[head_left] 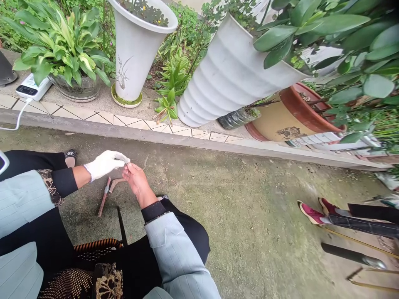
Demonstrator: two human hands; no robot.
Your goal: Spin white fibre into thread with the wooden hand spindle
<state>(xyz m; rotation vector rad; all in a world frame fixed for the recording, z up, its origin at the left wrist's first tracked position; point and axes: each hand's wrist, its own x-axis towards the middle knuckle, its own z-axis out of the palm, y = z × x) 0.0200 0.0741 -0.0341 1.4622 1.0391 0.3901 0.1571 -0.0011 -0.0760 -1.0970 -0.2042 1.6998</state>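
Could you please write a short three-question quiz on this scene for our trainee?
1. Which hand wears the white glove?
2. True or false: the small hand tool lies on the concrete ground.
3. What colour are the shoes of the other person at the right of the view?

Key:
1. The left hand.
2. True.
3. Dark red.
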